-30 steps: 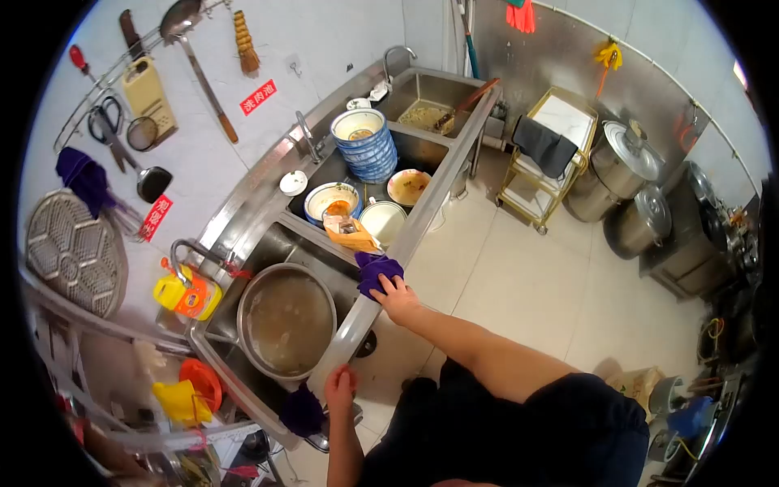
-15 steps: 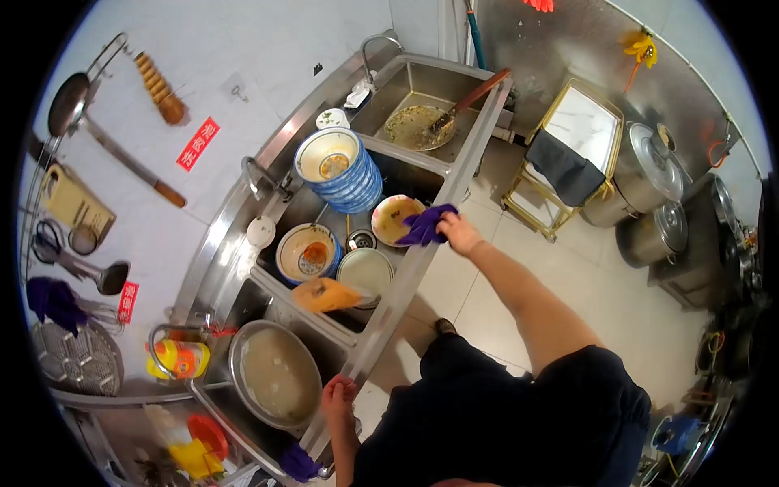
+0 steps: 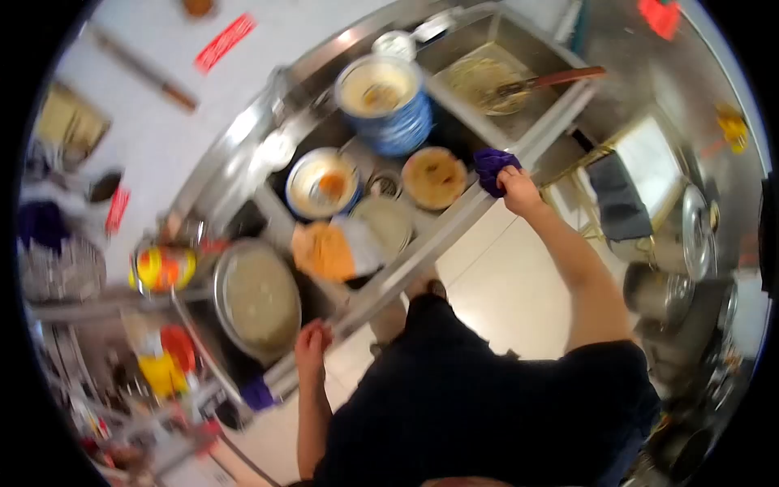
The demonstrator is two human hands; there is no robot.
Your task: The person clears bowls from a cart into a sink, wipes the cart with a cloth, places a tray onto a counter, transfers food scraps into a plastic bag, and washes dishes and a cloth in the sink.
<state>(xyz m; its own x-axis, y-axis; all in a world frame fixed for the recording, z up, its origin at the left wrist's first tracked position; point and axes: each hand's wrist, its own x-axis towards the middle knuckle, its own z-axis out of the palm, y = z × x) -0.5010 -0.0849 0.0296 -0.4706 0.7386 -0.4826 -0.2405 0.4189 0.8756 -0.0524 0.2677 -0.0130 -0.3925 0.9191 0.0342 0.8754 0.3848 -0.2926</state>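
My right hand (image 3: 519, 188) is closed on a crumpled purple cloth (image 3: 493, 169), which rests on or just over the front rim of the sink (image 3: 442, 237). Just left of the cloth, in the middle basin, is a small bowl (image 3: 434, 178) with brownish residue. Beside the left basin, my left hand (image 3: 312, 347) is at the front rim with its fingers curled and nothing visible in them. Near that hand stands a large metal basin (image 3: 258, 296) of cloudy liquid. A flat orange piece (image 3: 323, 252), blurred, lies across the front of the middle basin.
Stacked blue-and-white bowls (image 3: 385, 122), another stained bowl (image 3: 323, 185) and a pale round dish (image 3: 385, 223) crowd the middle basin. A wooden-handled brush (image 3: 560, 77) lies in the right basin. A yellow bottle (image 3: 162, 268) stands behind; a cart (image 3: 649, 154) and pots are at right.
My right hand has moved the purple cloth from the small bowl's edge to the front rim, further right. The whole view has shifted and tilted. My left hand stays by the rim.
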